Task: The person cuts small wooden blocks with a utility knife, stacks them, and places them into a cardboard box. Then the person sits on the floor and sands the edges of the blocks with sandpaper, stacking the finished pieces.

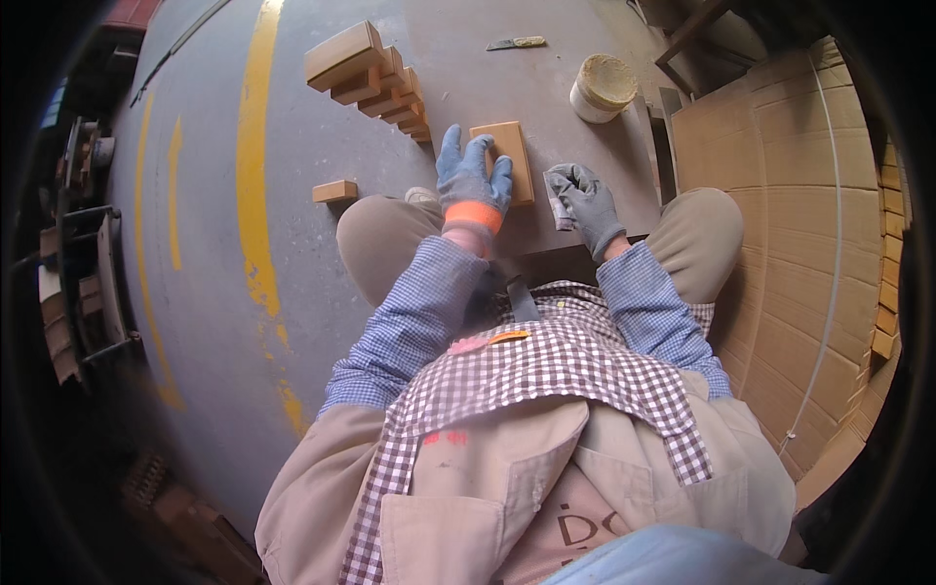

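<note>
A rectangular wooden block (517,162) lies flat on the grey surface between my knees. My left hand (473,172), in a blue and grey glove with an orange cuff, is at its left side, thumb and fingers spread over its left edge; whether they press on it I cannot tell. To the block's right, my right hand (583,199), in a grey glove, holds a small folded piece of sandpaper or cloth (559,205). Beyond my left hand stands a staggered stack of wooden blocks (376,80). One small wooden block (335,191) lies apart near my left knee.
A tub of pale paste (601,89) and a putty knife or similar blade (516,44) are ahead. Large cardboard sheets (790,241) stand at the right, with wooden pieces (888,256) behind. Yellow lines (256,183) mark the floor at left; a loaded rack (95,285) stands beyond.
</note>
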The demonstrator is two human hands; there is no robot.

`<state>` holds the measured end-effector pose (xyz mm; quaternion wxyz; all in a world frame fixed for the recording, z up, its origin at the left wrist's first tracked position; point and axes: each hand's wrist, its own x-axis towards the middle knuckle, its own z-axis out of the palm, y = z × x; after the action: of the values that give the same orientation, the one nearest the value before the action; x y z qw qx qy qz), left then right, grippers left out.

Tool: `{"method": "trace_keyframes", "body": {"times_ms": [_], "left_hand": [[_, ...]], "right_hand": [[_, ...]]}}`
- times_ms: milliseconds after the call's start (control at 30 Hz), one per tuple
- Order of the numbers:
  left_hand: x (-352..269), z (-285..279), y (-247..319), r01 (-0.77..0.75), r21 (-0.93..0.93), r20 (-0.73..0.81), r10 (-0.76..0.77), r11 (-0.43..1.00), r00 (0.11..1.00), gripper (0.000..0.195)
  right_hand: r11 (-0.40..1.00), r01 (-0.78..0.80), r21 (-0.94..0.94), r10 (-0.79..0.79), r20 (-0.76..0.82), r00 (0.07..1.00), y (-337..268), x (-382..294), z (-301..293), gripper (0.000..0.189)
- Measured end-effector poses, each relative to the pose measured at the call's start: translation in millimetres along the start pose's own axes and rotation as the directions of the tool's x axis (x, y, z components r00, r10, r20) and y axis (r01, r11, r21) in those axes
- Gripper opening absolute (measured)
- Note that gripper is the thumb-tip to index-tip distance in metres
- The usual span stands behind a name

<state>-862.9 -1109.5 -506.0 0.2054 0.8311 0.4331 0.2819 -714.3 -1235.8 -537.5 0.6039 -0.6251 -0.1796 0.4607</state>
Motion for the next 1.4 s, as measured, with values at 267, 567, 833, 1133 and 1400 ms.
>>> {"method": "trace_keyframes", "body": {"times_ms": [267, 567, 833, 1133, 1400], "left_hand": [[33, 46, -20, 0.064, -0.161, -0.049, -0.072, 0.985, 0.996, 0.028], [35, 42, -17, 0.068, -0.137, -0.026, -0.072, 0.988, 0.997, 0.026], [34, 45, -15, 0.085, -0.183, -0.039, -0.093, 0.979, 0.995, 0.024], [36, 41, -13, 0.099, -0.205, -0.014, -0.104, 0.974, 0.995, 0.021], [38, 43, -16, 0.066, -0.206, 0.002, -0.067, 0.976, 0.998, 0.021]], "right_hand": [[0.981, -0.075, -0.180, 0.070, -0.033, 0.997, 13, -19, 11, 0.011], [0.630, 0.176, -0.756, -0.382, -0.105, 0.918, -35, 68, 54, 0.022], [0.661, 0.086, -0.745, -0.240, -0.102, 0.966, -26, 3, 42, 0.021], [0.982, -0.149, -0.113, 0.139, -0.093, 0.986, -40, 53, 51, 0.021], [0.964, 0.061, -0.260, -0.066, -0.011, 0.998, -5, 75, 35, 0.014]]}}
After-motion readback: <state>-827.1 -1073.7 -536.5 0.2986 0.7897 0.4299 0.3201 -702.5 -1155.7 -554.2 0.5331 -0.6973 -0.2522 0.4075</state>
